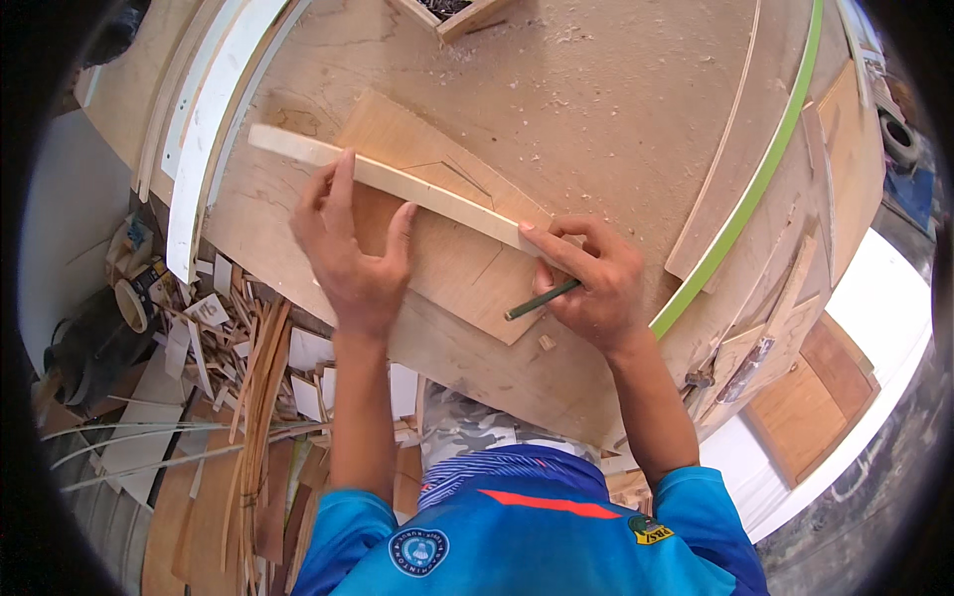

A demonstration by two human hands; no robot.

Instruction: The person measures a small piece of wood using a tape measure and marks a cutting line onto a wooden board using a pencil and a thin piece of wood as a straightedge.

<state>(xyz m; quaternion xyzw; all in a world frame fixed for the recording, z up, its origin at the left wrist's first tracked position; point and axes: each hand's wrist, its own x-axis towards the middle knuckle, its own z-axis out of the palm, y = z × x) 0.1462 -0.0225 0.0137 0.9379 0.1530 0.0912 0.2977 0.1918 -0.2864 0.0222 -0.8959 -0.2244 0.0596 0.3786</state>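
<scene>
A long pale wooden strip (pixel 437 199) lies slantwise across a plywood piece (pixel 467 283) on the workbench. Fingertips of my left hand (pixel 360 243) hold the strip toward its left part, with the thumb spread apart along its near side. At the strip's right end, the index finger of my right hand (pixel 596 283) presses on it. That hand also grips a dark green pencil (pixel 542 300), which points to the left. Thin dark lines show on the plywood on both sides of the strip. The undersides of both hands are hidden.
Sawdust and chips dot the workbench (pixel 616 129). A wooden box (pixel 462 18) stands at the far edge. Curved white strips (pixel 204 149) lie left, and a green-edged curved panel (pixel 740 223) lies right. Wood offcuts (pixel 253 368) pile up below the bench at left.
</scene>
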